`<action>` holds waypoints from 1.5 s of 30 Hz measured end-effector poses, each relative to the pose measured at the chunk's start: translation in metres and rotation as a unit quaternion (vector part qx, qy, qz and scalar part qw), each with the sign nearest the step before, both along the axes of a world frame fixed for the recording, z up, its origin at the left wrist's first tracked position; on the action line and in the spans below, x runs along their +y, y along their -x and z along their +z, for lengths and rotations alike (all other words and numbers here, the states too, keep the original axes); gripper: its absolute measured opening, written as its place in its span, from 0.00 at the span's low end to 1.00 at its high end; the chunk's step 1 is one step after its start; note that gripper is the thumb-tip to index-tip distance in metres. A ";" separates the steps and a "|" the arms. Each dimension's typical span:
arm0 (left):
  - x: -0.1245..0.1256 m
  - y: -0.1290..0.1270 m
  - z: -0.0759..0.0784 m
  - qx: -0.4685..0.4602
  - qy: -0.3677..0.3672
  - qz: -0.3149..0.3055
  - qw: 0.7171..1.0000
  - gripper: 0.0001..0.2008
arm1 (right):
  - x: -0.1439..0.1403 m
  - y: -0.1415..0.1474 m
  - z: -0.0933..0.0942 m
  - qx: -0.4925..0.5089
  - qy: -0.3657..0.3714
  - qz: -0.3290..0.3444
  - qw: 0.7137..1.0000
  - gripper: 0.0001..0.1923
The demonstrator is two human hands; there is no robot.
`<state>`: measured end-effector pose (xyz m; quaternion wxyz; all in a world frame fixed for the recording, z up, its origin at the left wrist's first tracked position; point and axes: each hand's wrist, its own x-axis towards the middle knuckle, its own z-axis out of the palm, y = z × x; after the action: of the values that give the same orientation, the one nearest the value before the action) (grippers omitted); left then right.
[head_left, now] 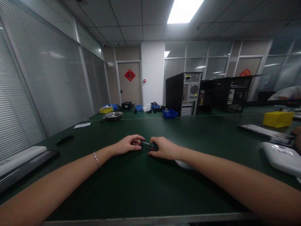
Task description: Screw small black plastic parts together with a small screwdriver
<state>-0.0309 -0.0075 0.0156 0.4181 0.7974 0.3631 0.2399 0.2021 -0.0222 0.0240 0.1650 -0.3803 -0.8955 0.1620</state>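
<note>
One dark piece [142, 144], perhaps plastic, our left hand [127, 144] pinches; our right hand [165, 148] grips a tool [154, 146]; tilting may cause slipping.

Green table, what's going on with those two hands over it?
Over the table, a person's right hand holds a tool, its thin metal shaft pointing at a small dark part in the left hand. Whether they touch is unclear. Beyond, a blue tray sits by a computer case.
</note>
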 end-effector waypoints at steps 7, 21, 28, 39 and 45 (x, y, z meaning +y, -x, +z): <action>0.000 -0.001 -0.002 -0.017 -0.011 -0.013 1.000 0.23 | 0.005 -0.001 -0.002 0.089 -0.014 0.020 0.996 0.14; -0.031 -0.027 0.010 -0.051 -0.053 -0.010 0.997 0.21 | -0.006 0.003 0.002 0.159 -0.168 0.061 0.971 0.11; -0.030 -0.024 0.011 -0.029 -0.069 0.001 0.997 0.22 | -0.007 0.001 0.003 0.118 -0.164 0.059 0.978 0.11; -0.028 -0.023 0.004 -0.069 -0.019 -0.035 0.997 0.21 | -0.007 0.001 0.000 0.028 -0.247 0.048 0.968 0.11; -0.022 -0.024 -0.001 -0.126 0.032 -0.024 0.991 0.17 | -0.008 0.002 0.000 0.024 -0.248 0.050 0.967 0.09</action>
<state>-0.0070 -0.0293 0.0148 0.4916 0.7553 0.2963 0.3163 0.2001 -0.0306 0.0240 0.2677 -0.2780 -0.9213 -0.0480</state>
